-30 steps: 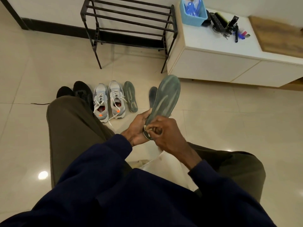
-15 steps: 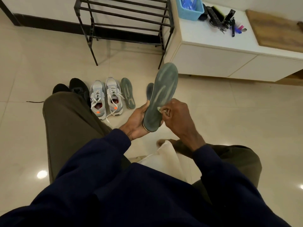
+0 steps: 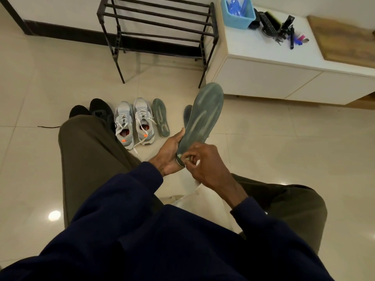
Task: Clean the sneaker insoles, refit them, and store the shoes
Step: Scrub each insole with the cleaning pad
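- Held an insole (image 3: pixel 203 116) up over the floor (image 3: pixel 263 142), toe end high and heel end low.
- Gripped its heel end in the left hand (image 3: pixel 170 153), with the palm cupped under it and the thumb up along the left edge.
- Pinched a small pale scrap (image 3: pixel 188 158) in the right hand (image 3: pixel 205 165), fingers curled tight, and pressed it on the heel of the insole.
- Could not name the scrap for sure: maybe a wipe, maybe a bit of cloth.
- Saw pale streaks down the dull green face of the insole.
- Saw a second insole (image 3: pixel 161 117) flat on the floor, just right of the grey sneakers (image 3: pixel 133 122).
- Saw a third insole (image 3: pixel 187 114) on the floor too, mostly hidden behind the held one.
- Saw the sneakers side by side, laces loose, toes toward the dark rack (image 3: pixel 158 23).
- Saw black shoes (image 3: pixel 97 111) just left of the sneakers, partly hidden by the left knee (image 3: pixel 87 142).
- Saw a white cloth (image 3: pixel 207 203) below the right wrist.
- Saw a white cabinet (image 3: pixel 263 78) right of the rack, with a blue basket (image 3: pixel 237 17) and some small dark things on top.
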